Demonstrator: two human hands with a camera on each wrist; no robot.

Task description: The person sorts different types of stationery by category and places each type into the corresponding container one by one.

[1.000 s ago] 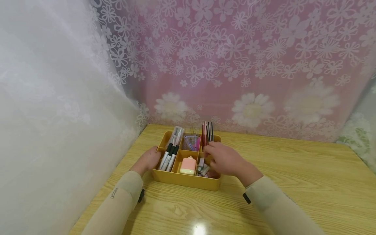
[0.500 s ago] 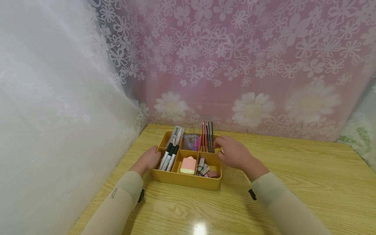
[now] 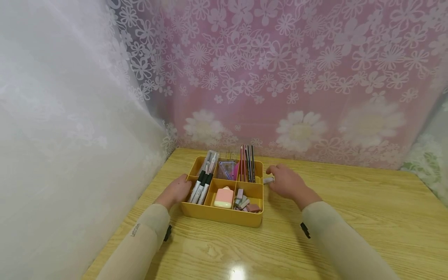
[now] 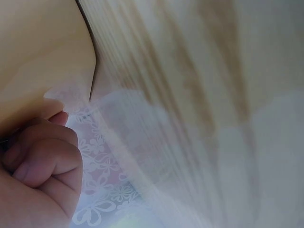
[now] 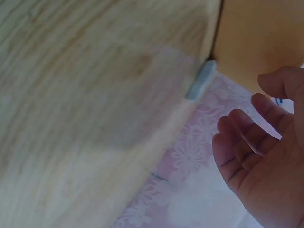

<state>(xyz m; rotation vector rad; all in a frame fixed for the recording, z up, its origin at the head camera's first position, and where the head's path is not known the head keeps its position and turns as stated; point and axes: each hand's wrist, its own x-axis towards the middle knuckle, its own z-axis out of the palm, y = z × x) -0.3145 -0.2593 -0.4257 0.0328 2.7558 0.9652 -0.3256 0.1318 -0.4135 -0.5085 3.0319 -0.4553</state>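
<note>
My left hand (image 3: 180,189) grips the left wall of a yellow divided storage box (image 3: 221,212); its curled fingers (image 4: 52,156) press against that wall in the left wrist view. Just off the box's right side is my right hand (image 3: 287,181), its fingers loosely bent and parted. A small pale block (image 3: 268,180), like an eraser, lies on the table by the box's right wall. In the right wrist view this block (image 5: 201,80) sits apart from the right hand (image 5: 266,147), whose palm holds nothing.
Compartments hold black-capped markers (image 3: 201,188), a pink and cream bottle-shaped item (image 3: 224,197), several small blocks (image 3: 244,202), upright pencils (image 3: 247,165), a clear case (image 3: 209,161) and a set square (image 3: 226,169). A floral curtain (image 3: 301,77) hangs behind the wooden table (image 3: 350,202).
My right hand has moved from over the front right compartment, past the right rim, to outside the box. The pale block now shows on the table there. The left hand has stayed put.
</note>
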